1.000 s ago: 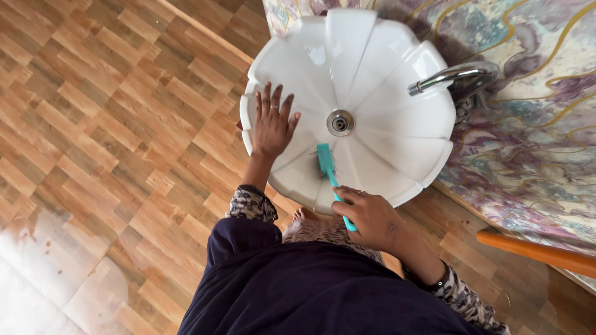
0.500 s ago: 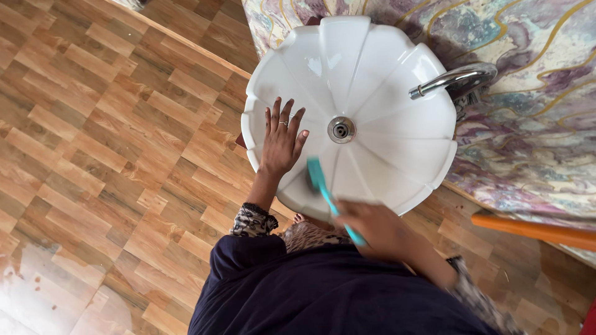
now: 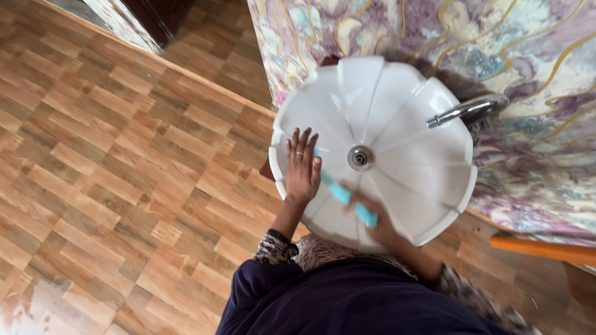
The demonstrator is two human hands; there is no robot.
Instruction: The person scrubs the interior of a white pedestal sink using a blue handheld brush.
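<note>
We saw a white, scalloped basin from above, set against a wall of marbled purple, cream and gold. A chrome tap reached in over its right rim, and a round metal drain sat at the middle of the bowl.

The left hand lay flat on the left inner slope of the basin, fingers spread and pointing up towards the rim, its grip open and holding nothing. A ring showed on one finger. Its wrist came up over the near edge of the bowl.

The right hand was blurred, low in the bowl just below the drain. Its grip was closed around the handle of a turquoise brush, which ran slantwise from that hand up and left towards the fingertips of the left hand. The brush lay against the basin's inner surface; we could not tell whether its far end touched the left hand, because that hand covered it.

Both forearms wore patterned sleeves, and a dark blue garment filled the bottom of the view. The floor to the left was wood-patterned, in brown blocks. An orange bar crossed the lower right, well apart from the hands.
</note>
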